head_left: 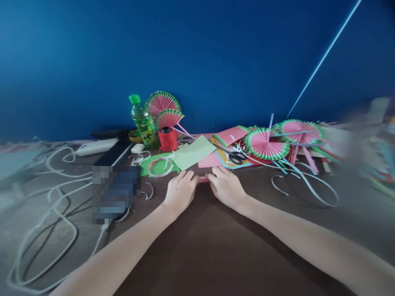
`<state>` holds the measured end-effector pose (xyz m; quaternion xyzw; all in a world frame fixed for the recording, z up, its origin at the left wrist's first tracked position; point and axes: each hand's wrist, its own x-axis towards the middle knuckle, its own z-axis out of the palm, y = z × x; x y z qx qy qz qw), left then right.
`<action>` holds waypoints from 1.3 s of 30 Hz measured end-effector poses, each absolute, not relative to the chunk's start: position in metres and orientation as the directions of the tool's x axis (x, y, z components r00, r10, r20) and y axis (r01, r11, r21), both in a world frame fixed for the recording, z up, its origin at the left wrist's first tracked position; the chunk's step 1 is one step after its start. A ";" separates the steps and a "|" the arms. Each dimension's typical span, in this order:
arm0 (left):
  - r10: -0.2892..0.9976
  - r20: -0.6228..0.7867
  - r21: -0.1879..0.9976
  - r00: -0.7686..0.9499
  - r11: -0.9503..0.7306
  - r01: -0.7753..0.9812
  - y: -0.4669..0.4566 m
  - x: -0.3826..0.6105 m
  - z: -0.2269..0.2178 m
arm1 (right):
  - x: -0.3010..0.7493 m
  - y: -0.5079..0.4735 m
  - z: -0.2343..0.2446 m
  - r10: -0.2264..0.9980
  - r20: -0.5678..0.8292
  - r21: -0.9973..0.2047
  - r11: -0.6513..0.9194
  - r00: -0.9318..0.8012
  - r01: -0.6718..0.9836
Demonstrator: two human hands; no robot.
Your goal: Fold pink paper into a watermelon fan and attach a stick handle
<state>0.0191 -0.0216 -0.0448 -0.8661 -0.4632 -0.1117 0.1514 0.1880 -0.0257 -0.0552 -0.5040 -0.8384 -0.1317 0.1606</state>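
Observation:
Between my two hands, a narrow pink strip of folded paper (203,179) shows just above the dark tabletop. My left hand (181,190) has its fingers closed on the strip's left end. On the right end, my right hand (226,187) is closed in the same way. Most of the strip is hidden under the fingers. Right behind the hands lie a pale green paper sheet (195,153) and a pink sheet (212,160). A pair of black-handled scissors (236,157) rests on coloured paper to the right.
Pink-and-green pleated paper fans (268,144) lie at the back right; others stand behind a green bottle (143,125) and a red container (168,139). A roll of tape (159,167) sits left of centre. A phone (119,193) and looping white cable (75,230) occupy the left.

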 end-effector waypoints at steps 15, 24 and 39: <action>0.803 0.412 0.128 0.431 -0.519 0.845 -0.006 0.012 -0.043 | 0.194 -0.008 -0.059 0.775 0.466 -0.259 0.580 -0.426 0.772; 0.893 0.413 -0.009 0.178 -0.192 0.981 0.011 -0.018 -0.027 | 0.193 -0.010 -0.057 0.771 0.493 -0.259 0.573 -0.403 0.778; 0.955 0.263 0.926 0.139 -0.290 0.241 -0.019 0.026 -0.017 | 0.184 -0.031 -0.042 0.621 0.742 -0.412 0.720 -0.252 0.559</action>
